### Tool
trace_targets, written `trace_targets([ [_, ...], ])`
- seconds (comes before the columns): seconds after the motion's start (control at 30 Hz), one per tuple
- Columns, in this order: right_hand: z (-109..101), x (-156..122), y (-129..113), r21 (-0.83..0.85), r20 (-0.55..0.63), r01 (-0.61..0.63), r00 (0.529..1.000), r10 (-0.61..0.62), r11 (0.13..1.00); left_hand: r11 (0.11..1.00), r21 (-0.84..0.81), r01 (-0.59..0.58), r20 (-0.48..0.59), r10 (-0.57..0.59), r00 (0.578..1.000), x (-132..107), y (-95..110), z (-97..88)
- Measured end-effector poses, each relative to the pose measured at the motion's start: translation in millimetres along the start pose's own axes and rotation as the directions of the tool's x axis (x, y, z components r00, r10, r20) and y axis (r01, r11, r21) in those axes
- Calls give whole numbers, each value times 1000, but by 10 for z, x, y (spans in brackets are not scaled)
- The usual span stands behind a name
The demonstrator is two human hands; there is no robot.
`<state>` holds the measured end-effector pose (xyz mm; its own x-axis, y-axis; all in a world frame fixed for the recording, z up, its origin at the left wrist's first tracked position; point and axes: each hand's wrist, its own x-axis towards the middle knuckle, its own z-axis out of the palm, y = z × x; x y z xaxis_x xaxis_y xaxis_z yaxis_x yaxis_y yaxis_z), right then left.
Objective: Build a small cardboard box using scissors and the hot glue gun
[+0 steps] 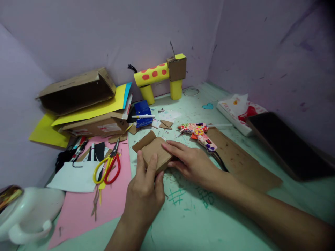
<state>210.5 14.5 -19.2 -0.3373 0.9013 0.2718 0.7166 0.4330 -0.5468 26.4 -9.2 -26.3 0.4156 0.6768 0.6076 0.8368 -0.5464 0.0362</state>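
Observation:
A small brown cardboard box (157, 150) rests low over the green tabletop, with one flap standing out at its upper left. My left hand (147, 183) grips it from the front, two fingers across its top face and the thumb at its near edge. From the right, my right hand (187, 158) pinches the box's right side. Both hands are closed on it. Just beyond my right hand lies a flower-patterned glue gun (199, 134) with a glue stick in its back, partly over a flat cardboard sheet (242, 162).
Scissors (111, 165) with red and yellow handles lie on pink paper (78, 209) at left, near a white mug (31, 212). Cardboard boxes (78, 90) are stacked behind. A spotted yellow animal figure (154, 73) stands by the wall. A dark phone-like slab (285, 143) leans against a tissue pack (232, 113).

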Motion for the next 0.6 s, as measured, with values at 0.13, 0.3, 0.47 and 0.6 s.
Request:
trace_targets([
  [0.13,-20,-7,-25,-19,13,-17,1000,17,1000,1000,-2,-6,2,6,1000,-3,-6,3],
  [0.3,-36,6,-36,-27,30,-26,999,26,999,1000,-4,12,-1,-12,1000,-2,8,-1],
  [0.47,-31,15,-32,-20,27,-19,999,19,1000,1000,0,13,-15,-13,1000,9,12,3],
  [0.6,-23,6,-26,-20,16,-14,1000,14,1000,1000,1,16,-18,-16,1000,4,8,6],
])
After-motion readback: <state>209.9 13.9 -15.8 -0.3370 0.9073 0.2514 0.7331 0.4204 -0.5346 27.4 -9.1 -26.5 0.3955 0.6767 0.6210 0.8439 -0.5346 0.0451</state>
